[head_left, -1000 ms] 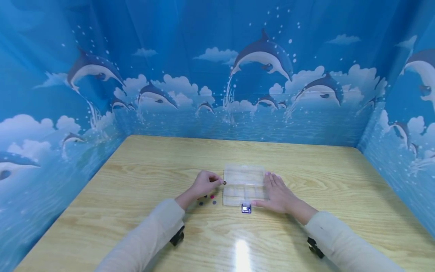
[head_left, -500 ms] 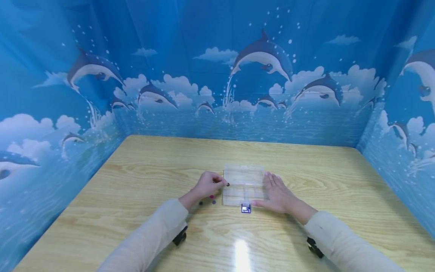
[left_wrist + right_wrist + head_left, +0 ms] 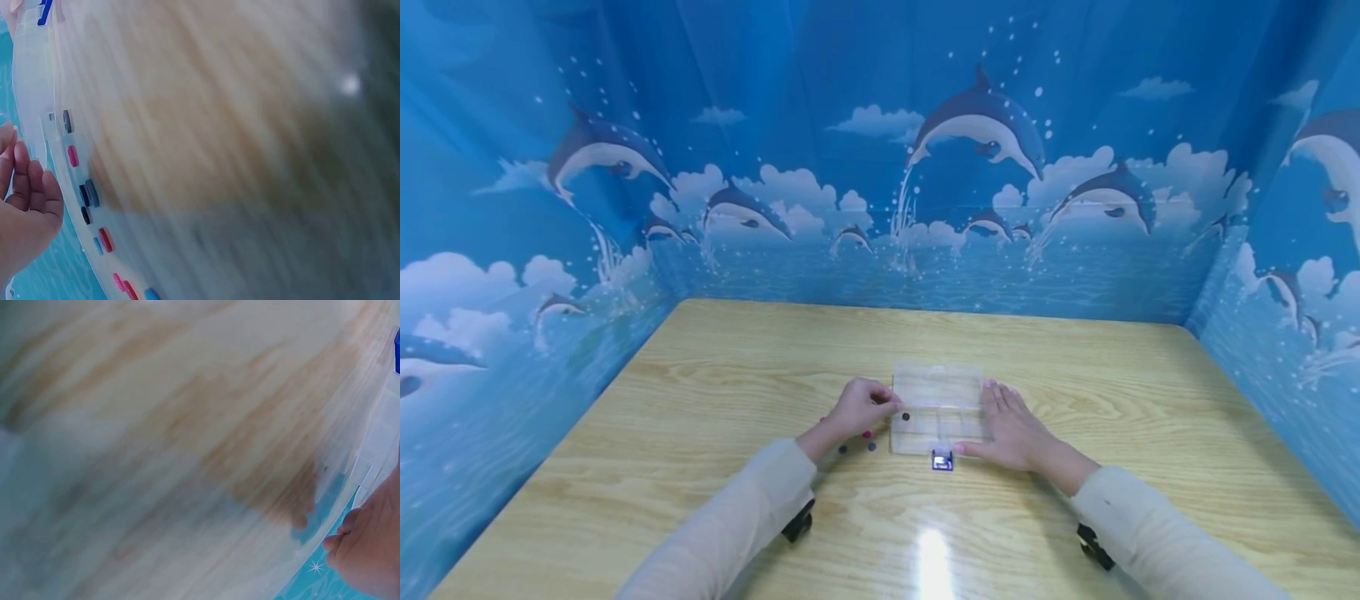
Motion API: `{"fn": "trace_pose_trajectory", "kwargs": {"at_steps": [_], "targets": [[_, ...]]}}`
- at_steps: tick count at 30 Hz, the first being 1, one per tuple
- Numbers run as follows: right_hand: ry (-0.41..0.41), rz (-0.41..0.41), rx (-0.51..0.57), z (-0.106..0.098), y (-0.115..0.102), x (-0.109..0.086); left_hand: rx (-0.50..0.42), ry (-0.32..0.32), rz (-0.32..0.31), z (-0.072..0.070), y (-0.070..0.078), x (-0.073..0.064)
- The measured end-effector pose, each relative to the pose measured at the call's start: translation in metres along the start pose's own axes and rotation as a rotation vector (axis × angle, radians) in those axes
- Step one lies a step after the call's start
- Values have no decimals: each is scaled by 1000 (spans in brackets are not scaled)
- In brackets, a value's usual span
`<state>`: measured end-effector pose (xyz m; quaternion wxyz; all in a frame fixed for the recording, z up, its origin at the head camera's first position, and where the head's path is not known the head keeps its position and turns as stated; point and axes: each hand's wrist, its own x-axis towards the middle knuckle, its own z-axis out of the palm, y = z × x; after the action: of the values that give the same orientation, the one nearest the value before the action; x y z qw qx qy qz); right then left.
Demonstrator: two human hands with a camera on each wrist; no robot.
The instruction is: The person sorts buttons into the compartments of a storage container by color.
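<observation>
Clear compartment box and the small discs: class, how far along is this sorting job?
Done: one dark disc lies in the clear box. In hand: the left hand hovers curled at the box's left edge, seemingly holding nothing; the right hand rests flat against its right side. Left: several discs on the table.

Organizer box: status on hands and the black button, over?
Left hand at the clear organizer box left edge, fingers curled, holding nothing visible. Right hand flat against its right side. Small black button lies inside a left compartment. Loose buttons on the table beside the left hand; nothing blocking.
</observation>
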<state>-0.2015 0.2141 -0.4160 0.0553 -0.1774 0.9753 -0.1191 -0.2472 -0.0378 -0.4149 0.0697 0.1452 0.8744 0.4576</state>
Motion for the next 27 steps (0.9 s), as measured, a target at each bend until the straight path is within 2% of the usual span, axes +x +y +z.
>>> {"fn": "trace_pose_trajectory", "kwargs": {"at_steps": [5, 13, 22, 27], "targets": [[0, 2, 1, 0, 0, -1, -1, 14, -19, -3, -2, 0], [3, 9, 8, 1, 0, -1, 16, 61, 45, -11, -7, -2], [5, 5, 4, 1, 0, 0, 27, 67, 9, -21, -10, -5], [2, 5, -7, 1, 1, 0, 24, 75, 18, -26, -13, -7]]}}
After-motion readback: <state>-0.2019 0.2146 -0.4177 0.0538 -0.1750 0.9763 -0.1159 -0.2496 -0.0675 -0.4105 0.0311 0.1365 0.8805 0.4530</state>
